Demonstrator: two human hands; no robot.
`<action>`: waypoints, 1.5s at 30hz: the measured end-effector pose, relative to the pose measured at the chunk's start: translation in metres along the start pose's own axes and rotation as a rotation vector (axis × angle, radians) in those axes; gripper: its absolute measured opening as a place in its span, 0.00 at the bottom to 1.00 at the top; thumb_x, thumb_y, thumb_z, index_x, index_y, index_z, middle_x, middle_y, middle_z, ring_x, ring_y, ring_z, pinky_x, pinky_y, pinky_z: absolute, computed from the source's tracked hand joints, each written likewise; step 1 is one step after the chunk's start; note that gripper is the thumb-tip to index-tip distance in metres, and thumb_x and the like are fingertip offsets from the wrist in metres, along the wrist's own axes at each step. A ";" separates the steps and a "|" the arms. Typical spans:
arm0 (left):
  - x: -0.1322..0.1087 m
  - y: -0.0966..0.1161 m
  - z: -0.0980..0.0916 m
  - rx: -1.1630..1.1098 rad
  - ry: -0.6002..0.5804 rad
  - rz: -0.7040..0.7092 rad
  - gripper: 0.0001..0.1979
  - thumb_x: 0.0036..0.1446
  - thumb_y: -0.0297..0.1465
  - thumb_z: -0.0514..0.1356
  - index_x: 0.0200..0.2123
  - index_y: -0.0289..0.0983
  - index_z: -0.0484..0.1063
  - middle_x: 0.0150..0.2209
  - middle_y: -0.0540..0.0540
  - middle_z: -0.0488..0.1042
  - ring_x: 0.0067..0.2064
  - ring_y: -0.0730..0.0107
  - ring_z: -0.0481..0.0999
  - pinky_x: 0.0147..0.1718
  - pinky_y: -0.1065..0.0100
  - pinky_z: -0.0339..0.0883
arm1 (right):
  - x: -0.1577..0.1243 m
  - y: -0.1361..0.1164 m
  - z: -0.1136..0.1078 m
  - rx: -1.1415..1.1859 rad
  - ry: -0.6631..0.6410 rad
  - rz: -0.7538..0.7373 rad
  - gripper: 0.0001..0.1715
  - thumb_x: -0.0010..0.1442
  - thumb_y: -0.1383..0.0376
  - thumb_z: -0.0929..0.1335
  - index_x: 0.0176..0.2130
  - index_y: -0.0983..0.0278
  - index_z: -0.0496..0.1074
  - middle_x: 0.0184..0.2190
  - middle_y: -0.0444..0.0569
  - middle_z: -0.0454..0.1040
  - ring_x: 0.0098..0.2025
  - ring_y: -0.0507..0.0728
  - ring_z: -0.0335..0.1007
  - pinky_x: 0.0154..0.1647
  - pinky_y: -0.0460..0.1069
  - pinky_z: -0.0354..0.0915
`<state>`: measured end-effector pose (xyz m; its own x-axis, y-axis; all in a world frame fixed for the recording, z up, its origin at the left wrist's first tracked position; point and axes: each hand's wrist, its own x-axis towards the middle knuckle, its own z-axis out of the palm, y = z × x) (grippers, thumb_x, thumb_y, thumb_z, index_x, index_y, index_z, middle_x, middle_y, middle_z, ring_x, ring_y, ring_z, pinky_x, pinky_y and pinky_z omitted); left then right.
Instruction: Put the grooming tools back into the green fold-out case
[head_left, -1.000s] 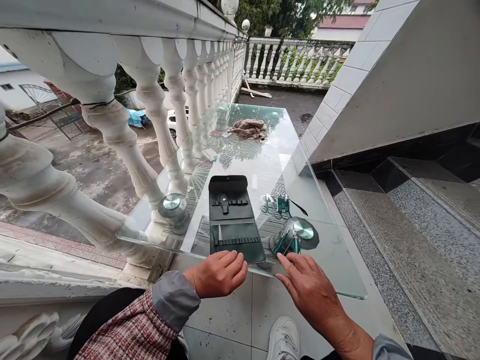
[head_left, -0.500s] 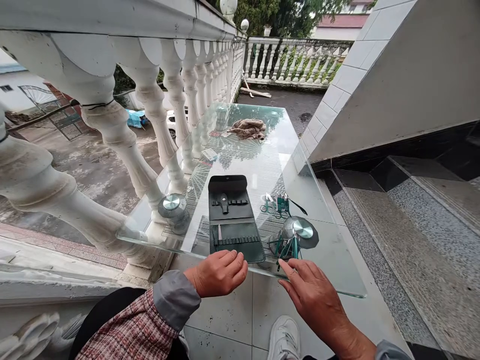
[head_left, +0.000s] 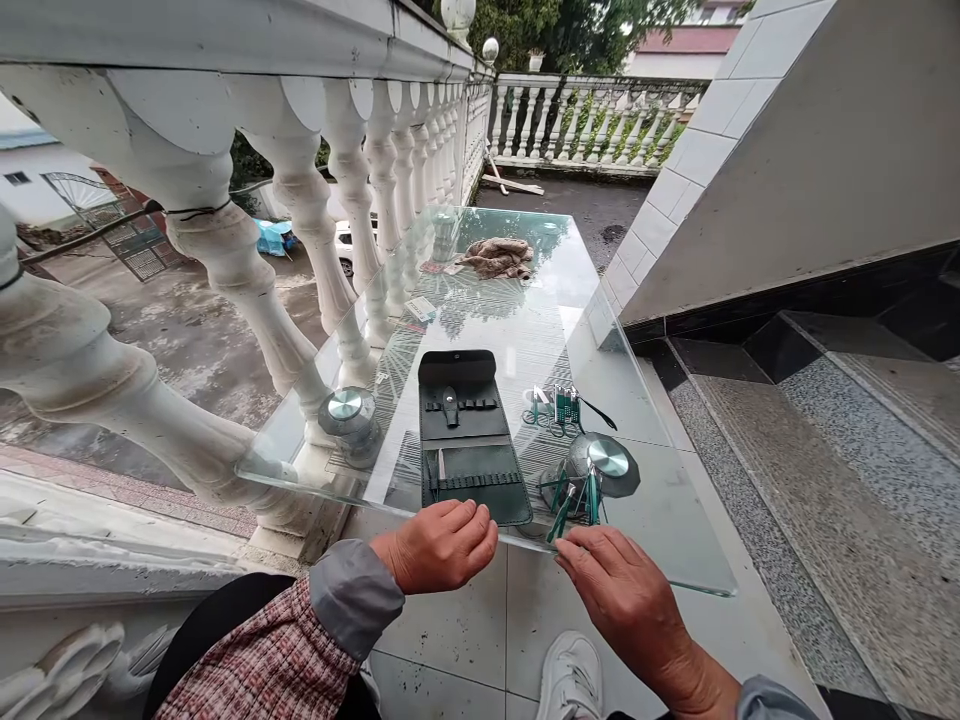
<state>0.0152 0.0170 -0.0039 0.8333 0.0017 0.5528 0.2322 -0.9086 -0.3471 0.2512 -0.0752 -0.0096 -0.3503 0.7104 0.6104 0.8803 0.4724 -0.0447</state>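
Observation:
A black manicure case (head_left: 475,452) lies unfolded on the glass table, its lower panel lined with elastic loops. One slim metal tool (head_left: 441,464) is tucked in at the left of that panel, and a snap strap (head_left: 451,407) crosses the upper one. At the case's near edge, my left hand (head_left: 439,547) is closed with its fingers curled; anything inside them is hidden. My right hand (head_left: 626,590) pinches the near end of a green manicure tool (head_left: 561,518) beside other green tools (head_left: 593,492). Farther back lie small scissors (head_left: 537,413) and nail clippers (head_left: 567,408).
The glass tabletop (head_left: 517,335) rests on supports with round metal discs (head_left: 346,404) (head_left: 608,458). A crumpled brown cloth (head_left: 496,258) and a small card (head_left: 421,309) lie farther back. A white balustrade (head_left: 296,190) runs along the left, stone steps (head_left: 750,420) on the right.
My right thumb and fingertips have closed together on the green tool, which has shifted and leans toward them. The left hand stays at the case's near edge.

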 end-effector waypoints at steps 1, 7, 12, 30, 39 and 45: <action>0.000 0.000 0.000 -0.001 0.002 0.001 0.09 0.60 0.24 0.51 0.40 0.29 0.69 0.37 0.39 0.74 0.39 0.66 0.75 0.36 0.67 0.72 | 0.001 0.000 0.000 0.007 0.006 -0.003 0.07 0.56 0.74 0.66 0.36 0.67 0.73 0.32 0.53 0.73 0.38 0.56 0.66 0.40 0.52 0.62; 0.001 -0.001 0.001 0.002 0.009 -0.006 0.09 0.60 0.25 0.51 0.39 0.29 0.70 0.37 0.40 0.75 0.38 0.67 0.75 0.35 0.67 0.72 | 0.003 0.000 0.000 -0.014 0.019 -0.017 0.09 0.57 0.72 0.66 0.40 0.67 0.72 0.33 0.53 0.74 0.38 0.56 0.67 0.40 0.52 0.62; 0.001 0.000 0.000 0.003 0.010 -0.005 0.09 0.59 0.25 0.52 0.39 0.29 0.70 0.37 0.39 0.75 0.38 0.66 0.75 0.35 0.67 0.72 | 0.001 0.001 0.002 -0.007 0.020 -0.013 0.08 0.58 0.72 0.65 0.38 0.66 0.73 0.32 0.52 0.74 0.38 0.56 0.67 0.40 0.52 0.63; 0.000 0.000 0.000 0.010 -0.011 0.007 0.09 0.60 0.25 0.52 0.40 0.29 0.70 0.38 0.39 0.75 0.39 0.67 0.75 0.36 0.67 0.72 | -0.001 0.002 0.001 0.024 0.046 -0.107 0.11 0.57 0.76 0.63 0.37 0.66 0.72 0.31 0.51 0.74 0.37 0.55 0.68 0.40 0.52 0.65; 0.001 0.001 -0.002 -0.012 -0.052 -0.011 0.10 0.61 0.27 0.52 0.43 0.29 0.67 0.37 0.39 0.75 0.39 0.68 0.75 0.34 0.68 0.72 | 0.005 0.007 -0.023 0.117 0.062 -0.177 0.19 0.60 0.74 0.60 0.49 0.63 0.70 0.39 0.52 0.77 0.44 0.57 0.69 0.45 0.54 0.65; 0.009 0.005 -0.007 -0.098 0.042 -0.033 0.14 0.62 0.28 0.51 0.51 0.30 0.62 0.36 0.43 0.76 0.35 0.74 0.76 0.33 0.71 0.72 | 0.032 -0.025 -0.029 0.202 0.058 -0.365 0.20 0.63 0.72 0.55 0.45 0.66 0.72 0.39 0.53 0.77 0.46 0.57 0.70 0.50 0.55 0.63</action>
<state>0.0200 0.0093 0.0044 0.8040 0.0165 0.5944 0.2072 -0.9447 -0.2541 0.2273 -0.0794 0.0336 -0.6040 0.4498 0.6579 0.6192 0.7846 0.0320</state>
